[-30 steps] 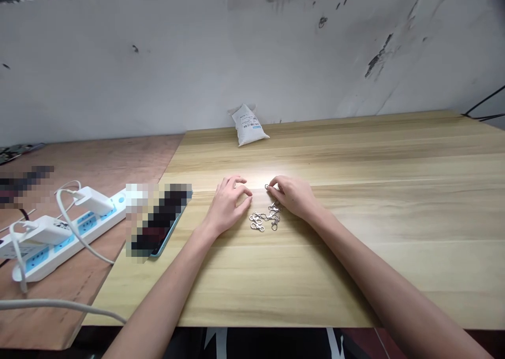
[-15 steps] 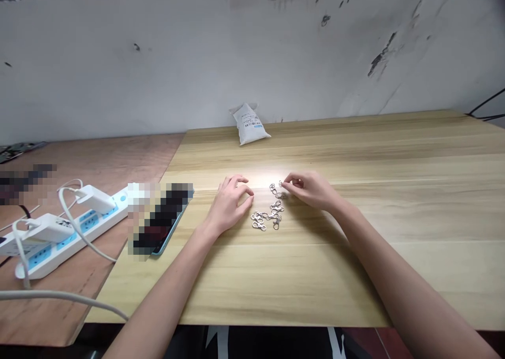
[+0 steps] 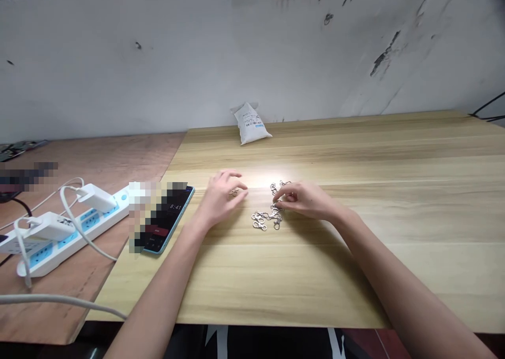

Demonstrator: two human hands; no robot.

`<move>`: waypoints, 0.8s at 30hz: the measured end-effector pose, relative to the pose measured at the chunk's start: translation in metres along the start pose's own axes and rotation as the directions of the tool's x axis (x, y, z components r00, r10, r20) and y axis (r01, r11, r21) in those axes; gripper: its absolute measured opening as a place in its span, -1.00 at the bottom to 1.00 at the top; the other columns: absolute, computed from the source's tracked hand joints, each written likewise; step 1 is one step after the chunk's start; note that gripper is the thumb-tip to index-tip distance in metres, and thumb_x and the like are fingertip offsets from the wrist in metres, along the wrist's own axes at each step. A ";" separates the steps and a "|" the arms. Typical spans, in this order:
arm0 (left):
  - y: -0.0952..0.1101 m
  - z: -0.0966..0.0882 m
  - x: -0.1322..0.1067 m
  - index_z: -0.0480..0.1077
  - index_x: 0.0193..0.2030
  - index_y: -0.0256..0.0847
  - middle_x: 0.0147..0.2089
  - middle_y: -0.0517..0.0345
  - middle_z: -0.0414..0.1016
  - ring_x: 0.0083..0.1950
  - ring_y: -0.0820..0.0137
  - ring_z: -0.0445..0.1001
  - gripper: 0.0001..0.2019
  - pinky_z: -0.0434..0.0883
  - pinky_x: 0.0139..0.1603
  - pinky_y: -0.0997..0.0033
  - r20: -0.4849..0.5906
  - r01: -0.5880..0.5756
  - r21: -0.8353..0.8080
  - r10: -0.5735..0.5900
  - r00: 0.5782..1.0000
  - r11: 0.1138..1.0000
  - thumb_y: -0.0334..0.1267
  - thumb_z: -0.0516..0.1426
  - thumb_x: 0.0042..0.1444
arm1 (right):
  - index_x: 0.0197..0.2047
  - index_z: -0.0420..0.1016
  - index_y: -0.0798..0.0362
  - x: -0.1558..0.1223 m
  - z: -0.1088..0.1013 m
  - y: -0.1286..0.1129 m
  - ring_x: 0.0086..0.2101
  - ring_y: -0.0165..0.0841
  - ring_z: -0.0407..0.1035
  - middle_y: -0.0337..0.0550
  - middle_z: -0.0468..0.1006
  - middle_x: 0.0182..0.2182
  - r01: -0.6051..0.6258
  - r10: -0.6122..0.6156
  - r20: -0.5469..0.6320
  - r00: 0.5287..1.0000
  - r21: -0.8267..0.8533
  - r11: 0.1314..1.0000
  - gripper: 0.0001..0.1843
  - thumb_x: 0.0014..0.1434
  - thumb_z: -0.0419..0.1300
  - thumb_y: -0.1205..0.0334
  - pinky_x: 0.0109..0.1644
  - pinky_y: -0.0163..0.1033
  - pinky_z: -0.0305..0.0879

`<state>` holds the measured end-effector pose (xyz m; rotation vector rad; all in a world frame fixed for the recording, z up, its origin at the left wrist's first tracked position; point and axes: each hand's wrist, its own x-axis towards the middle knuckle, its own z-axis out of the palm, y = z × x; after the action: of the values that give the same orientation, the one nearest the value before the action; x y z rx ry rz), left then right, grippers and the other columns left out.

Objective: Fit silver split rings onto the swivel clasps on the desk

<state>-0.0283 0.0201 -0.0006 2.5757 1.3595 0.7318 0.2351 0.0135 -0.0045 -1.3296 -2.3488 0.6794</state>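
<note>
Several silver lobster clasps (image 3: 259, 222) lie in a loose cluster on the wooden tabletop. My right hand (image 3: 306, 199) is over the right side of the cluster, thumb and forefinger pinched on one clasp (image 3: 278, 204) that the fingertips partly cover. Behind those fingers are more clasps (image 3: 273, 188). Left of the cluster, my left hand (image 3: 221, 198) hovers low with its fingers bent and apart, holding nothing. A few small metal rings (image 3: 234, 192) show on the table under its fingers.
A white plastic packet (image 3: 252, 129) with a label lies against the wall. On the left are a phone (image 3: 168, 219) showing a clock and a white power strip (image 3: 84, 227) with plugged-in chargers and cables (image 3: 63, 297).
My right hand has come down and nearer, from the far clasps to the middle of the cluster. My left hand has shifted left, bringing the small rings into view.
</note>
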 end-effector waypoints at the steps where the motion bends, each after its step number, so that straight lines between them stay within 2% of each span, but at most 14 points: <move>1: -0.006 -0.003 0.000 0.52 -0.22 -0.12 0.07 0.03 0.43 0.18 0.15 0.31 -0.86 0.24 0.21 -0.01 -0.042 0.060 0.036 -0.058 0.997 0.998 -0.21 0.13 0.23 | -0.28 0.63 -0.05 0.000 0.001 -0.001 -0.56 -0.46 0.19 -0.31 0.38 -0.60 -0.005 0.005 0.007 1.000 -0.007 1.000 -0.85 0.17 0.23 0.14 -0.45 -0.34 -0.01; 3: -0.017 -0.007 -0.001 0.52 -0.17 -0.13 0.06 0.00 0.43 0.15 0.14 0.34 -0.84 0.26 0.17 0.00 -0.062 0.140 0.093 -0.135 0.989 0.986 -0.19 0.15 0.20 | -0.30 0.63 -0.05 0.001 0.003 -0.003 -0.55 -0.46 0.20 -0.30 0.42 -0.57 -0.025 0.025 -0.004 1.000 -0.025 0.999 -0.87 0.16 0.23 0.19 -0.44 -0.33 0.01; 5: -0.023 -0.008 -0.002 0.51 -0.12 -0.14 0.04 -0.02 0.44 0.13 0.13 0.35 -0.80 0.25 0.16 0.01 0.007 0.147 0.129 -0.150 0.989 0.981 -0.15 0.15 0.19 | -0.33 0.61 -0.03 0.003 0.004 -0.004 -0.53 -0.46 0.23 -0.28 0.46 -0.54 -0.048 0.047 -0.016 0.999 -0.035 0.998 -0.87 0.16 0.21 0.22 -0.42 -0.33 0.03; 8: -0.024 -0.002 -0.003 0.50 -0.07 -0.12 0.05 -0.02 0.44 0.14 0.13 0.36 -0.78 0.23 0.16 0.01 0.054 0.125 0.159 -0.135 0.989 0.979 -0.14 0.14 0.21 | -0.36 0.56 -0.01 0.004 0.008 -0.004 -0.51 -0.45 0.27 -0.29 0.49 -0.53 -0.071 0.070 -0.021 0.997 -0.045 0.996 -0.89 0.14 0.19 0.26 -0.42 -0.34 0.04; 13: -0.018 0.008 -0.001 0.52 -0.13 -0.10 0.02 0.02 0.48 0.08 0.18 0.38 -0.83 0.21 0.15 0.03 0.029 0.089 0.178 -0.096 0.995 0.980 -0.21 0.11 0.25 | -0.38 0.51 -0.01 0.005 0.014 -0.004 -0.51 -0.45 0.29 -0.31 0.50 -0.53 -0.067 0.065 -0.034 0.997 -0.045 0.997 -0.94 0.09 0.20 0.30 -0.43 -0.35 0.04; 18: -0.018 0.009 -0.001 0.54 -0.21 -0.10 -0.05 0.06 0.52 0.02 0.19 0.39 -0.83 0.22 0.12 0.04 0.008 0.062 0.168 -0.064 0.998 0.984 -0.23 0.10 0.25 | -0.37 0.51 -0.01 0.005 0.015 -0.005 -0.52 -0.45 0.30 -0.30 0.51 -0.52 -0.057 0.055 -0.044 0.998 -0.052 0.997 -0.93 0.11 0.19 0.28 -0.43 -0.34 0.05; 24: -0.013 0.011 0.000 0.53 -0.09 -0.06 0.01 0.03 0.48 0.07 0.17 0.38 -0.82 0.20 0.15 0.04 0.007 0.018 0.150 -0.020 1.000 0.988 -0.19 0.13 0.23 | -0.36 0.51 -0.01 0.006 0.015 -0.007 -0.53 -0.46 0.31 -0.31 0.52 -0.53 -0.039 0.038 -0.028 0.999 -0.041 0.998 -0.93 0.14 0.19 0.28 -0.43 -0.35 0.06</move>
<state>-0.0324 0.0294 -0.0150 2.6716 1.4885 0.6376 0.2191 0.0120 -0.0124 -1.3968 -2.3333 0.6236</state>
